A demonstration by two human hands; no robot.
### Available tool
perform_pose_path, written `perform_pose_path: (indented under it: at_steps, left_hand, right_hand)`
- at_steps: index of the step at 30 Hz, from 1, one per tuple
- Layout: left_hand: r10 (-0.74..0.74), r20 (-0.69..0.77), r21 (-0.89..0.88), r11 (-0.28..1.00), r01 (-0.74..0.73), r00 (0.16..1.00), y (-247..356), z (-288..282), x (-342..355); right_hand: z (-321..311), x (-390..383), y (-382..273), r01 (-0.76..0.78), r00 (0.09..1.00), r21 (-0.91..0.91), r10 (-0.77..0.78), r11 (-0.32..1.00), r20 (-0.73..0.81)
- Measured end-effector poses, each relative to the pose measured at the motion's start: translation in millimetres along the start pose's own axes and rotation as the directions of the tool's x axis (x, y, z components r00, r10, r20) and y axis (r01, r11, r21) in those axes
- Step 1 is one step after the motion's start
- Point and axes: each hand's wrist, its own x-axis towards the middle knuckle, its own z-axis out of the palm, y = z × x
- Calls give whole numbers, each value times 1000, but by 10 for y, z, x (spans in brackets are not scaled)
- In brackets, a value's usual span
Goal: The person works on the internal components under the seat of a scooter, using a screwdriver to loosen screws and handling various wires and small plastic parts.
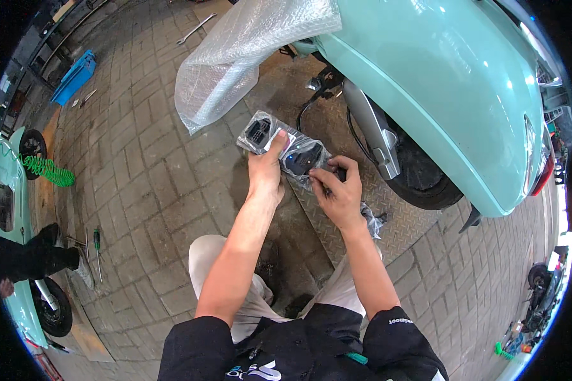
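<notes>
In front of me I hold a clear plastic bag [286, 133] with black parts inside. One end shows a black connector-like part [258, 131], the other a dark flat part [303, 158]. My left hand [268, 166] is closed around the bag's middle, thumb on top. My right hand [340, 187] pinches the bag's right end between its fingertips. Just beyond the bag stands a mint-green scooter [419, 82], its rear wheel [426, 190] low on the right. Bubble wrap [235, 70] hangs off the scooter's left end.
Under the scooter lies a metal tread plate [400, 225], with crumpled plastic [374, 219] on it. A wrench [197, 29] lies far off on the paving. At left are another scooter [19, 311], a person's leg [51, 257], a screwdriver [97, 244], a green coiled hose [47, 169] and a blue crate [74, 77].
</notes>
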Motion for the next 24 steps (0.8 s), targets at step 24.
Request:
perform_pose_path:
  at_steps: [24]
  left_hand:
    - [601, -21, 358, 751, -555, 799, -83, 103, -88]
  right_hand:
    - [140, 155, -221, -682, 563, 609, 823, 405, 83]
